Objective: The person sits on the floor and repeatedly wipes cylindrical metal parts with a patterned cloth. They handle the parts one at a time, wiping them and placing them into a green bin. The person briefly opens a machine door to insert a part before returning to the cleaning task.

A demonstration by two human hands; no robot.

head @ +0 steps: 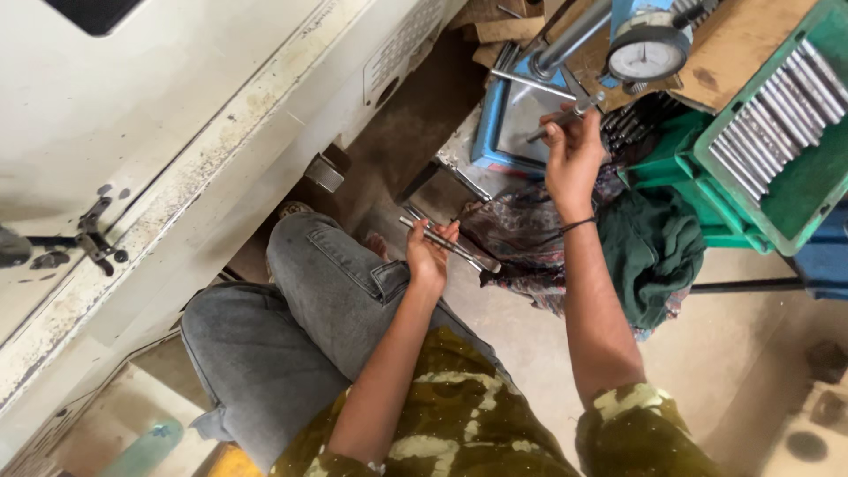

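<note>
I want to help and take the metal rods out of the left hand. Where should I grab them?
Probably grab the metal rods by the long bare ends sticking out past the fingers of the left hand, toward the patterned cloth. Come from that side. They lie as a thin bundle across the palm, so pinch them all together.

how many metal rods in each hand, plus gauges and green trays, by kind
Thin grey metal rods in the left hand: 2
Thin grey metal rod in the right hand: 1
Round white-faced dial gauge: 1
Green plastic trays: 2, one holding a row of rods, one partly hidden below it
Total: 6
</note>
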